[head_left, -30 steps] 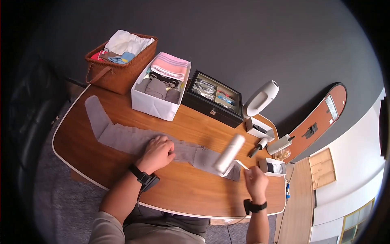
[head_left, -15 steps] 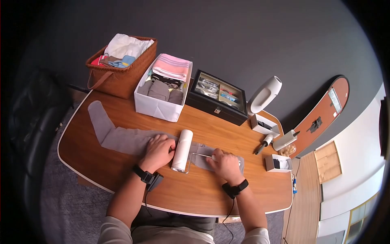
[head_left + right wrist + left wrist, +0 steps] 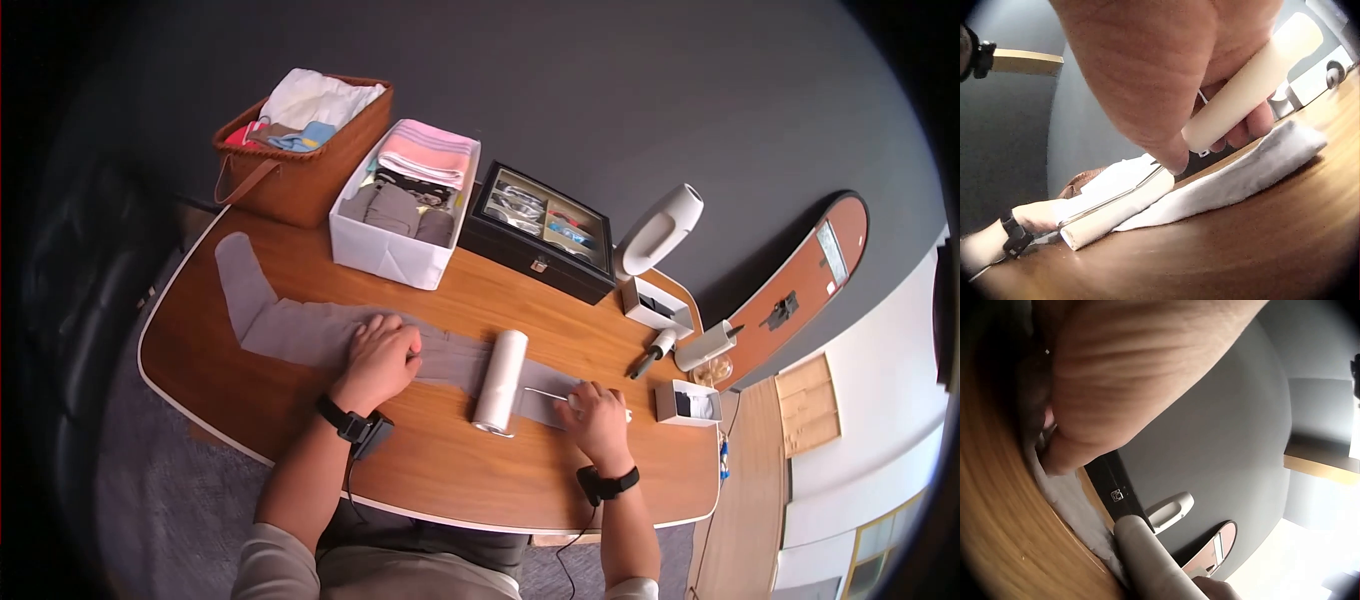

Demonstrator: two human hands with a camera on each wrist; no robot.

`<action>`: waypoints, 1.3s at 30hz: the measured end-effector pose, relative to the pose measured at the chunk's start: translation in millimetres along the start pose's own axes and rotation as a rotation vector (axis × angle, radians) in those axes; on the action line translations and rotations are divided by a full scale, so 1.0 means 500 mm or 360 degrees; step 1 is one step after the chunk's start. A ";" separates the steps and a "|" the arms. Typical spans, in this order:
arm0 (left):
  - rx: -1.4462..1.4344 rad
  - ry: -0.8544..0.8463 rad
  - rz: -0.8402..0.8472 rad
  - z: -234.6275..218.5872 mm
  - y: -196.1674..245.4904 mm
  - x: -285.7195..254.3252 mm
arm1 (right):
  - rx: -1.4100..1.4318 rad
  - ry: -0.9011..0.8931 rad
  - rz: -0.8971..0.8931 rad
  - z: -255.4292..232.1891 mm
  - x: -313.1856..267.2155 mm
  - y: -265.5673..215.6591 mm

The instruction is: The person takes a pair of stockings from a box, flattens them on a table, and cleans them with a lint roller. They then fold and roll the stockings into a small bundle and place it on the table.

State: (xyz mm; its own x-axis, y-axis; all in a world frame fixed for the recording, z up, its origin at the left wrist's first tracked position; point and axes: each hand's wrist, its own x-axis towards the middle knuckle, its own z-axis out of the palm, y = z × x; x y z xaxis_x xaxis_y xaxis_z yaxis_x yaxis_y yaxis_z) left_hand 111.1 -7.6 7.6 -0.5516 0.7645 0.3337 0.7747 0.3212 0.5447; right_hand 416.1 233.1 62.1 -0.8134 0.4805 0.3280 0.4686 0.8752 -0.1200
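A long, narrow grey garment lies flat across the wooden table, its left end bent upward. My left hand rests on the garment's middle; in the left wrist view the thumb side is low against the cloth. My right hand grips the pale handle of a lint roller, thumb and fingers around it. The white roller head overlaps the garment's right half, to the right of my left hand. A thin wire arm joins head and handle.
Along the back stand a brown woven basket, a white box of folded cloths and a black glasses case. At the right are a white upright appliance, small white boxes, a small roller and an oval mirror.
The lint roller was raised at the right, came down onto the garment beside my left hand, then slid rightward with my right hand. My left hand stays on the cloth.
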 end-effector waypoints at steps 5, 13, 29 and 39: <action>-0.0017 -0.0073 -0.0032 -0.006 -0.003 0.004 | 0.0160 0.0099 -0.0090 0.049 0.038 -0.069; 0.0046 -0.0111 -0.0077 -0.027 -0.001 0.010 | 0.0188 0.0073 0.0059 0.033 0.020 -0.009; -0.0532 -0.0522 0.0233 0.017 0.153 0.037 | 0.0269 0.0126 0.0168 0.019 -0.001 0.027; -0.0502 -0.0600 0.0195 0.058 0.130 0.050 | 0.0275 0.0035 0.0419 -0.017 -0.054 0.132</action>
State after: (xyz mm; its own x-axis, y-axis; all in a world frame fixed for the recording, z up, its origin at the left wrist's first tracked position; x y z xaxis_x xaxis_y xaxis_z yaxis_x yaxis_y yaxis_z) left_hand 156.8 48.6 29.1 -0.2675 0.9533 0.1403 0.6633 0.0766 0.7444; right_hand 471.9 277.5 53.1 -0.6632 0.6924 0.2844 0.5953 0.7182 -0.3604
